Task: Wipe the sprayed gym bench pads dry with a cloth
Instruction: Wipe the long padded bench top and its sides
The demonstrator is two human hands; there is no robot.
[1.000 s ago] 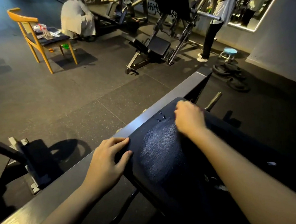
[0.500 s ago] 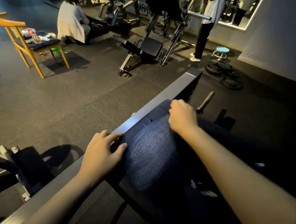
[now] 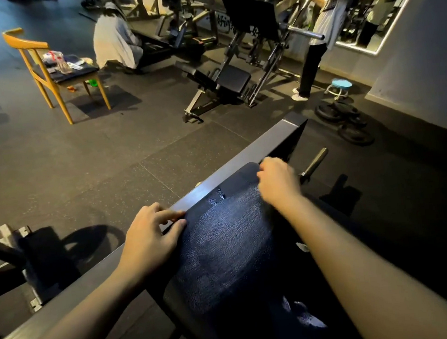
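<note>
The middle of the pad (image 3: 224, 245) lies bare between the two hands. The left hand (image 3: 152, 239) rests on the pad's left edge and on the steel beam (image 3: 245, 155) that runs along that edge and walls off that side. The right hand (image 3: 278, 183) covers the pad's far end. Just right of that end a metal peg (image 3: 315, 161) juts out at a slant. Left of the pad, past the beam, the floor (image 3: 101, 164) is open, except for a dark machine foot (image 3: 45, 257). Right of the pad it is too dark to tell.
</note>
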